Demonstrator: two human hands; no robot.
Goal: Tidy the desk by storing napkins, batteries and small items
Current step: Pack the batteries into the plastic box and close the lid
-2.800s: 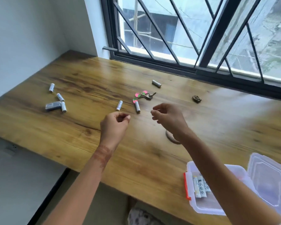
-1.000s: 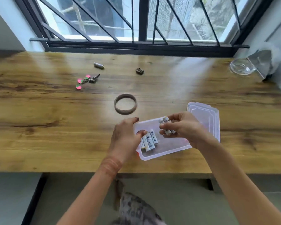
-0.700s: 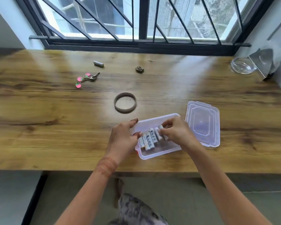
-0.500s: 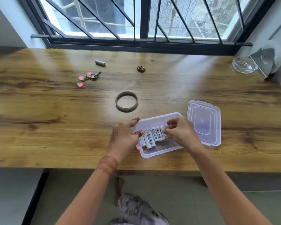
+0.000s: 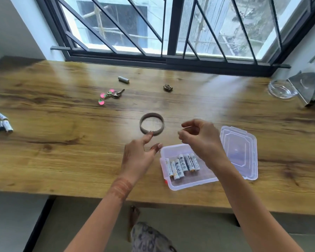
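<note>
Neatly, white batteries [image 5: 183, 165] lay side by side in the clear box [image 5: 189, 183] near the wooden desk's [image 5: 62, 151] front edge. Left hand [image 5: 140, 157] and right hand [image 5: 202, 142] hovered apart, loosely curled and empty, before a barred window [image 5: 171, 33].

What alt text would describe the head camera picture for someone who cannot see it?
A left hand and right hand hover by an open clear plastic box holding a row of white batteries, on a wooden desk. Its clear lid lies to its right; a brown ring lies beyond.
</note>
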